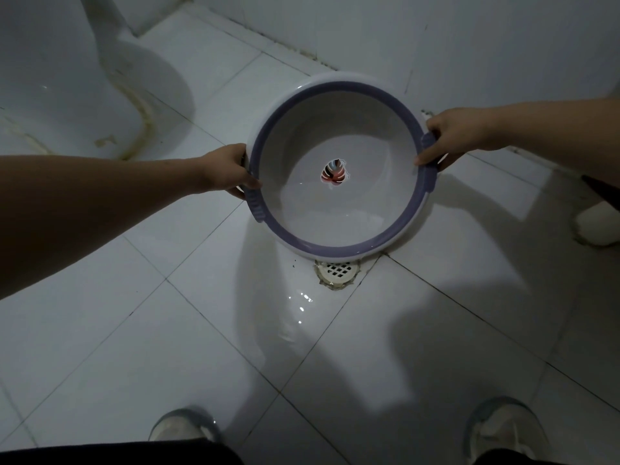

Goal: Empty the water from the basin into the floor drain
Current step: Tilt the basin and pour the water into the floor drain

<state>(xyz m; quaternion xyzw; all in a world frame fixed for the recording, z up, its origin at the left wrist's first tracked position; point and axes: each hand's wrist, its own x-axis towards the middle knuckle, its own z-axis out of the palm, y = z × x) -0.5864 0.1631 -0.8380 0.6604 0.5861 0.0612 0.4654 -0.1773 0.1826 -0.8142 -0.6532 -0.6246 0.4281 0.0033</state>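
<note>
A round white basin with a purple rim and a leaf picture at its bottom is held tilted toward me above the tiled floor. My left hand grips its left purple handle and my right hand grips its right handle. A thin sheen of water lies in the lower part of the basin. The round white floor drain with a grid cover sits just below the basin's near rim. A wet patch glistens on the tile in front of the drain.
A white toilet base with stained sealant stands at the left. The tiled wall runs close behind the basin. My two shoes stand at the bottom edge. A white object sits at the right edge.
</note>
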